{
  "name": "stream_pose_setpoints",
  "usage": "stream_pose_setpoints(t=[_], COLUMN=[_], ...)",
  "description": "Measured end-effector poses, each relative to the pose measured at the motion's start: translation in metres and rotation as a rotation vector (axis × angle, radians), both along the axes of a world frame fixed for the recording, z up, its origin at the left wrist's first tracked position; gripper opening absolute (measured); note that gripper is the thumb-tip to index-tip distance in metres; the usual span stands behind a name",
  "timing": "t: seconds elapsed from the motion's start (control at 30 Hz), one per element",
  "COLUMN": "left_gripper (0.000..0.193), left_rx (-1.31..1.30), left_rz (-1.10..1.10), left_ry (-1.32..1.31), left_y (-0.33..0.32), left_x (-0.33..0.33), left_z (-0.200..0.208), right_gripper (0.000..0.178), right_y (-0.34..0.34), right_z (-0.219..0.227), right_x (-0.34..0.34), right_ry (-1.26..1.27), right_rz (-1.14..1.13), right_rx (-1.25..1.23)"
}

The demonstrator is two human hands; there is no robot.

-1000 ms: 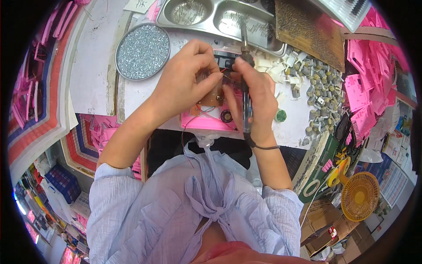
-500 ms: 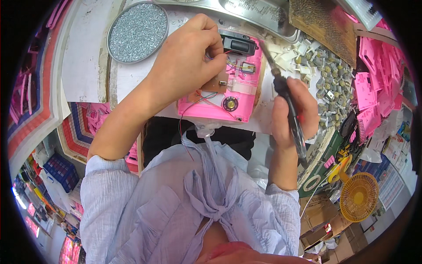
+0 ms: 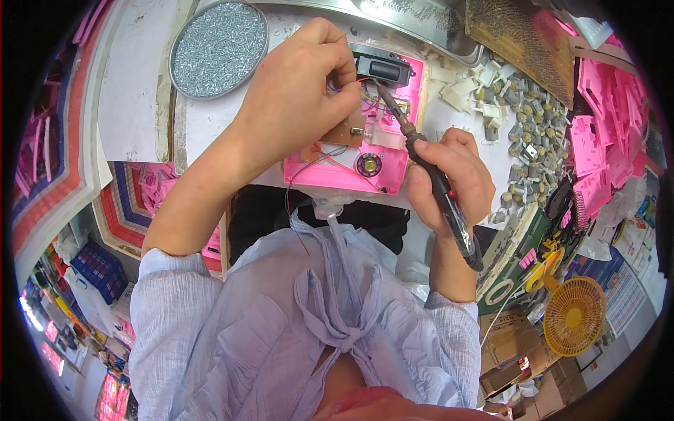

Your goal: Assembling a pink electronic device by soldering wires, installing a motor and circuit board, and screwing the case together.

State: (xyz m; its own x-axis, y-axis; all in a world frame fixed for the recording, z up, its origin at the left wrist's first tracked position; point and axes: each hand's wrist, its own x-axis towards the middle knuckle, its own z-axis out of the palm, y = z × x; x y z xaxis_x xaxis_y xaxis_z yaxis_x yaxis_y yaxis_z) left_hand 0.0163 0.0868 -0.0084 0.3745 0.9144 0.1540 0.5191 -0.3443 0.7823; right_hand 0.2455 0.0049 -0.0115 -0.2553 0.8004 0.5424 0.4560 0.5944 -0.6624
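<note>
A pink plastic casing (image 3: pixel 330 179) lies open on the bench, with a black box-shaped part (image 3: pixel 383 71) at its far side and a small round speaker (image 3: pixel 368 165) near its front. My right hand (image 3: pixel 456 179) is closed around the black handle of a soldering iron (image 3: pixel 442 189). Its tip reaches over the casing, beside a thin red wire just below the black part. My left hand (image 3: pixel 309 88) is pinched over the casing's left side, apparently on a thin wire; its fingertips are partly hidden. Under that hand sits a brown circuit board (image 3: pixel 344 133), with loose wires trailing toward me.
A round tray of small silver screws (image 3: pixel 219 49) stands at the far left. Behind the casing is a metal tray (image 3: pixel 414 24). White plastic parts (image 3: pixel 460 91) and several small motor-like parts (image 3: pixel 530 130) lie to the right, beside stacked pink panels (image 3: pixel 597 140).
My right hand has brought the soldering iron left, so its tip has moved from the casing's right edge to over the wires. My left hand stays nearly still.
</note>
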Motion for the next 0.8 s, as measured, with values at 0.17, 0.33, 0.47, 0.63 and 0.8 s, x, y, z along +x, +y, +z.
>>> stream_pose_setpoints(t=[0.17,0.33,0.47,0.63,0.8], left_gripper=[0.009,0.010,0.011,0.012,0.013], left_rx=[-0.014,0.020,0.013,0.018,0.015], left_rz=[0.004,0.002,0.008,0.010,0.027], left_ry=[-0.006,-0.021,-0.028,-0.021,-0.014], left_y=[-0.0003,-0.0004,-0.0010,-0.0008,-0.0016], left_x=[0.0006,0.0006,0.0008,0.0013,0.0017], left_z=[0.0017,-0.0004,-0.0012,-0.0019,-0.0024], right_gripper=[0.029,0.033,0.033,0.031,0.032], right_y=[0.0033,0.0075,0.0057,0.0070,0.0091], right_z=[0.0008,-0.0037,-0.0009,0.0018,0.0035], right_x=[-0.0019,-0.0025,0.0013,0.0031,0.0041], right_ry=[-0.019,-0.084,-0.025,0.014,0.039], right_rz=[0.003,0.013,0.012,0.006,0.034], right_rx=[0.028,0.143,0.095,0.079,0.050])
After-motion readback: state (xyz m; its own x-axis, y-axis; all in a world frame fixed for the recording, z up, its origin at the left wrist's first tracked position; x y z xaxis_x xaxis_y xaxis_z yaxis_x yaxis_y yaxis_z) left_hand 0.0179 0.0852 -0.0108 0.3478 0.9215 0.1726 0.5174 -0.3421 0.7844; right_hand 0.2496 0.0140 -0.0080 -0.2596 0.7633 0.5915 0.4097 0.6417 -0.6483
